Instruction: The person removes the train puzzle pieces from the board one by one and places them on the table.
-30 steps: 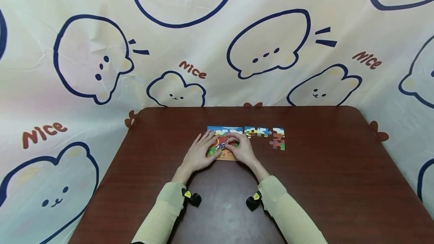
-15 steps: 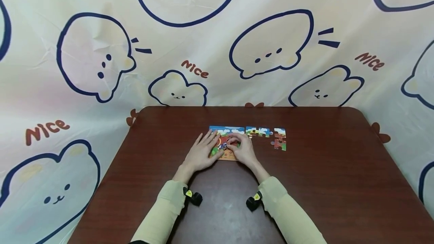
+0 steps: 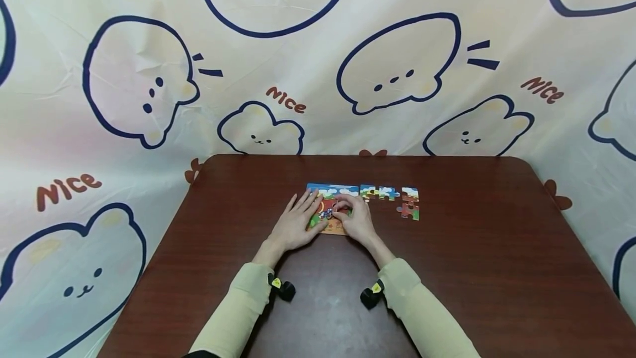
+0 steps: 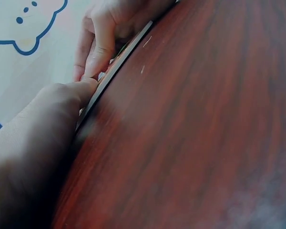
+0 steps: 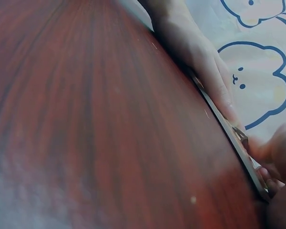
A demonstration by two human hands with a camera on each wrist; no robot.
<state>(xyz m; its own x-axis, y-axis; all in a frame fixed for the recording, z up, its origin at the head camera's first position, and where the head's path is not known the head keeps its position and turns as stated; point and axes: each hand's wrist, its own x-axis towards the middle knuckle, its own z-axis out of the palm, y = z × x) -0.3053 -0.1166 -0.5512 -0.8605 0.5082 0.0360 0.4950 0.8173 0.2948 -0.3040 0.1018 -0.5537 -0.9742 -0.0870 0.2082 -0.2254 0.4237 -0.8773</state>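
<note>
A colourful jigsaw puzzle in a flat board (image 3: 334, 229) lies near the middle of the table in the head view. My left hand (image 3: 295, 224) rests on its left side with fingers spread and fairly straight. Over the right half, my right hand (image 3: 359, 221) has thumb and forefinger curled together, pinching a small puzzle piece (image 5: 241, 135), which appears tilted at the board in the right wrist view. The fingers hide most of that piece. From the left wrist, the thumb (image 4: 88, 88) shows pressed at the board's near edge, close to the right fingertips.
Right of the board lie several loose puzzle pieces: two side by side along the top (image 3: 387, 193), and a red and green one (image 3: 409, 212) below another (image 3: 409, 194). A brown wooden table (image 3: 497, 269) bears everything, with a patterned cloth (image 3: 318, 70) behind it.
The view and the board have shifted very slightly. Both hands keep nearly the same pose on the board, and the loose pieces lie as before.
</note>
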